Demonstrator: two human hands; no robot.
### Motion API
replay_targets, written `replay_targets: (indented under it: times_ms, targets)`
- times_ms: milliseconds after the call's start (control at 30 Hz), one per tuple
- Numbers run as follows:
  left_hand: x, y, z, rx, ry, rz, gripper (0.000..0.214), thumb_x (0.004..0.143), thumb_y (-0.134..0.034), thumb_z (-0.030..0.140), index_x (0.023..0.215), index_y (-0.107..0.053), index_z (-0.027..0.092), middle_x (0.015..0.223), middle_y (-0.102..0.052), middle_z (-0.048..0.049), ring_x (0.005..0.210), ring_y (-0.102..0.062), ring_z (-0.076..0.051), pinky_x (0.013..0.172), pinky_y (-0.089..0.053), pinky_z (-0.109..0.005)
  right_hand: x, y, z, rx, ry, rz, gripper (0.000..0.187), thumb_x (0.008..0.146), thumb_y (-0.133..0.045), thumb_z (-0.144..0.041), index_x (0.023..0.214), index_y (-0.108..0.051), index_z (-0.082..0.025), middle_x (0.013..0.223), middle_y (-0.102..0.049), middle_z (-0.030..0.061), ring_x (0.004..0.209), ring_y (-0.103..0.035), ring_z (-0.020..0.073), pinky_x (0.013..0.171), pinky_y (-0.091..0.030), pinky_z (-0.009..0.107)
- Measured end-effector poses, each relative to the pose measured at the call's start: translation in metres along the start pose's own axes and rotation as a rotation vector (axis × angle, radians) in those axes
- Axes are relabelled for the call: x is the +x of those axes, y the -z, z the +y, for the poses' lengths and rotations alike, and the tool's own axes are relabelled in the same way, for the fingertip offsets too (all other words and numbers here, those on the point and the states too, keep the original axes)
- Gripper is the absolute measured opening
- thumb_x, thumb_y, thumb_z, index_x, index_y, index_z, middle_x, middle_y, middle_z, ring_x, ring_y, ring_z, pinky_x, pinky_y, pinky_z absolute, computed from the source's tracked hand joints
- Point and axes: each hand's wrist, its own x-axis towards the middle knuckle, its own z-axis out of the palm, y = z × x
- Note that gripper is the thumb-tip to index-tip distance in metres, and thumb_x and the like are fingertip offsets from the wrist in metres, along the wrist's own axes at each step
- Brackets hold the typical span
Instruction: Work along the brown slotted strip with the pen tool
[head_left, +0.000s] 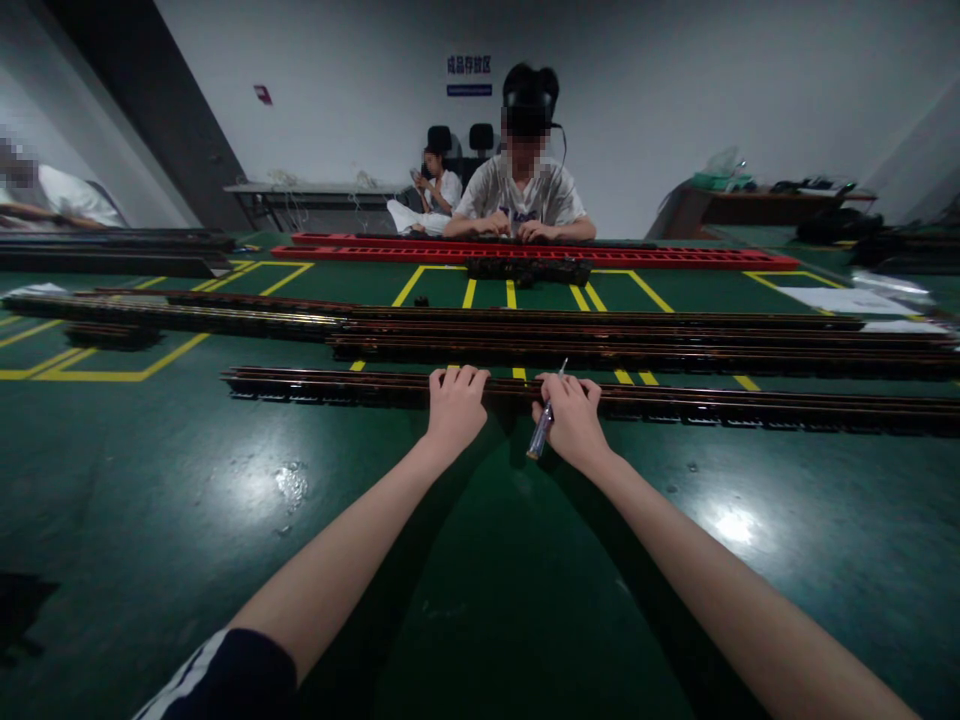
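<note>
A long dark metal rail (712, 405) lies across the green table in front of me. My left hand (454, 405) rests on its near edge, fingers curled over the top of the rail. Just to the right, my right hand (571, 415) is closed around a small screwdriver (541, 432) with a clear handle, its tip pointing up at the rail. Both hands touch the same rail, a short gap between them.
Several more dark rails (600, 345) lie behind the near one. Long red rails (525, 255) lie at the far side, where a person (521, 185) sits working. Another person (435, 185) sits behind, and a sleeve shows at far left. Yellow lines (112, 375) mark the table.
</note>
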Motion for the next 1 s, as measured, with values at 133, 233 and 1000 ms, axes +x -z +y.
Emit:
replay_targets:
  times_ms: [133, 233, 1000]
  targets:
    - [0.0007, -0.001, 0.0002, -0.008, -0.004, 0.005, 0.045, 0.082, -0.034, 0.006, 0.116, -0.06, 0.018, 0.117, -0.063, -0.0079, 0.112, -0.053, -0.025, 0.101, -0.036, -0.047, -0.0001, -0.0009, 0.0008, -0.007, 0.009, 0.01, 0.007, 0.079, -0.047, -0.019, 0.083, -0.042, -0.016, 0.099, -0.061, 0.0051, 0.096, -0.05, 0.0175, 0.092, -0.02, 0.034]
    - [0.0007, -0.0003, 0.0004, -0.012, -0.003, 0.006, 0.044, 0.082, -0.034, 0.006, 0.115, -0.06, 0.018, 0.117, -0.063, -0.008, 0.112, -0.053, -0.024, 0.102, -0.036, -0.048, -0.0001, -0.0012, 0.0012, -0.01, 0.014, 0.01, 0.008, 0.078, -0.048, -0.019, 0.082, -0.042, -0.016, 0.1, -0.061, 0.0055, 0.096, -0.05, 0.0174, 0.092, -0.02, 0.034]
    - [-0.0003, 0.0013, 0.0008, -0.013, 0.001, -0.002, 0.045, 0.081, -0.035, 0.006, 0.116, -0.061, 0.02, 0.119, -0.063, -0.008, 0.113, -0.052, -0.024, 0.103, -0.035, -0.047, 0.0003, 0.0011, 0.0003, 0.004, -0.011, -0.029, 0.008, 0.079, -0.047, -0.019, 0.086, -0.045, -0.016, 0.095, -0.06, 0.0047, 0.098, -0.05, 0.0182, 0.093, -0.02, 0.034]
